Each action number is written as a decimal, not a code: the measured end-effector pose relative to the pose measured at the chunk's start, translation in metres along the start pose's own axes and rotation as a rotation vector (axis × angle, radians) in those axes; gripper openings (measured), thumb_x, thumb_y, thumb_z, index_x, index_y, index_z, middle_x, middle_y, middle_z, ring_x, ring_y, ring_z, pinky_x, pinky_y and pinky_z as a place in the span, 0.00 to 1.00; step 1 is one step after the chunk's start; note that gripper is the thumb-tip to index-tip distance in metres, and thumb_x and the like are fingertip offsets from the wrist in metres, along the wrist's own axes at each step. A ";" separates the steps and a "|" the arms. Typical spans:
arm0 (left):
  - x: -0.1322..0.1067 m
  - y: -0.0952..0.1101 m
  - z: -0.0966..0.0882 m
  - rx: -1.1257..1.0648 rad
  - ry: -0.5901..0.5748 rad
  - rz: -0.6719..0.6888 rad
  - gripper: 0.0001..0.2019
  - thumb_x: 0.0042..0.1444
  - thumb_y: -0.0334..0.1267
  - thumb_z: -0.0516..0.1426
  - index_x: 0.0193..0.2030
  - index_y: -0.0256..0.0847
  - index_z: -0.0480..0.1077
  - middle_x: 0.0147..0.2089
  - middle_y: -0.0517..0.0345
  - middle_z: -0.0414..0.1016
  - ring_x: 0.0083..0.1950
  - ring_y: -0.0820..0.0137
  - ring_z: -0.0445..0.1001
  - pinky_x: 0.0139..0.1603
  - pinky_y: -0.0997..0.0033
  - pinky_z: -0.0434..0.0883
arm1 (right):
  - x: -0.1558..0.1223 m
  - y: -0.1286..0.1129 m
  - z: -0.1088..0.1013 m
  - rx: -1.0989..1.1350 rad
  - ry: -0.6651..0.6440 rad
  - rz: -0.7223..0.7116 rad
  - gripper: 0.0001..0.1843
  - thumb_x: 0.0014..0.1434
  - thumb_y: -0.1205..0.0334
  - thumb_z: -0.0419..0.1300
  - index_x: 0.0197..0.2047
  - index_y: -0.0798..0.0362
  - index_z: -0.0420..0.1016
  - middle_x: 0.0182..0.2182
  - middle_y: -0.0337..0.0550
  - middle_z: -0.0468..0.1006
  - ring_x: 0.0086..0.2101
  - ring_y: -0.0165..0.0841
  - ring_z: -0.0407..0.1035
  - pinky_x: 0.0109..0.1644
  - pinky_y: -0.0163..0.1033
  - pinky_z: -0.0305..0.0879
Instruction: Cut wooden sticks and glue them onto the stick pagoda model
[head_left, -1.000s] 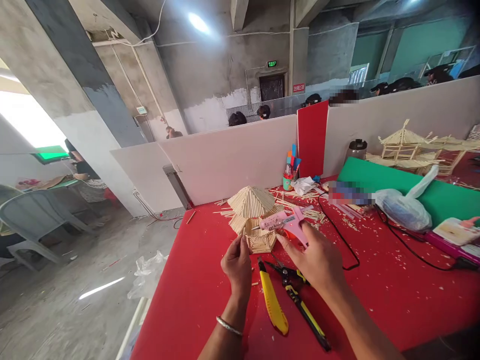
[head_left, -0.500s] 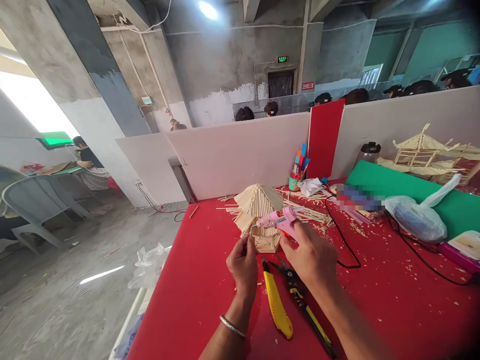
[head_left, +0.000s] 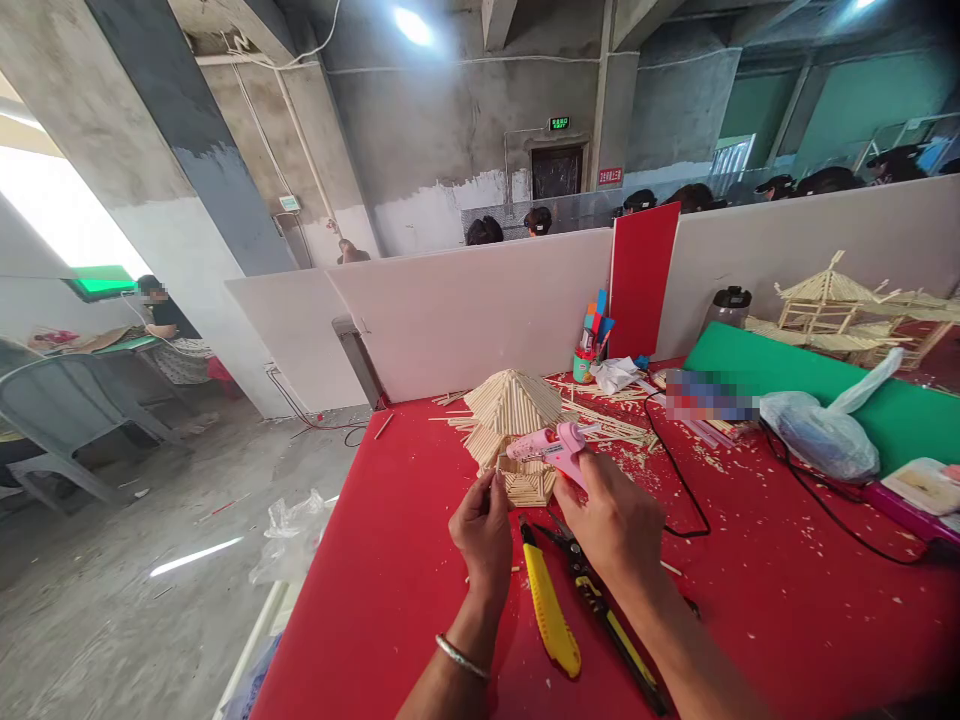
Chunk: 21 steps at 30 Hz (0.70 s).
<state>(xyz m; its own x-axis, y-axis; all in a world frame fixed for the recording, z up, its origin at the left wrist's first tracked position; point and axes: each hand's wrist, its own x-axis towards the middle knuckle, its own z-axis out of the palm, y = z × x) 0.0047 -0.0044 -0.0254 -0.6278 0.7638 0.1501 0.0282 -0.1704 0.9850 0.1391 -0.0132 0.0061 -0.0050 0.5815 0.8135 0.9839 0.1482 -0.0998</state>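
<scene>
On the red table, a stick house stood in front of us, and our right hand was wrapped around a pink glue gun, its long nose pointing left toward our left hand. Our left finger and thumb were pinched on something thin, maybe a small stick, that poked up just by the gun's tip, close to the house's lower part, and we couldn't tell if tip and stick touched. Nearer to us, 1 yellow knife and 1 pair of cutters lay side by side.
</scene>
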 end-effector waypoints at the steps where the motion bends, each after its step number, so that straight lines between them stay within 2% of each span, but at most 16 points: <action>1: 0.000 0.000 0.000 0.000 -0.001 -0.002 0.19 0.45 0.51 0.65 0.36 0.38 0.82 0.17 0.65 0.68 0.19 0.75 0.66 0.20 0.78 0.65 | 0.000 0.000 0.000 0.002 -0.001 0.002 0.09 0.64 0.61 0.53 0.38 0.53 0.73 0.25 0.38 0.73 0.25 0.29 0.66 0.30 0.36 0.51; 21: 0.001 0.001 0.000 0.035 -0.022 0.022 0.17 0.47 0.48 0.64 0.37 0.37 0.81 0.17 0.64 0.69 0.19 0.75 0.66 0.20 0.79 0.65 | -0.004 0.000 0.004 -0.012 0.028 -0.003 0.07 0.63 0.62 0.55 0.39 0.53 0.73 0.26 0.38 0.75 0.25 0.29 0.65 0.29 0.36 0.49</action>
<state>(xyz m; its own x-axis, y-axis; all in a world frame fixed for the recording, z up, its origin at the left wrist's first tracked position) 0.0042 -0.0041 -0.0248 -0.6091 0.7740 0.1729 0.0694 -0.1652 0.9838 0.1388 -0.0125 0.0009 -0.0031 0.5581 0.8298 0.9859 0.1404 -0.0907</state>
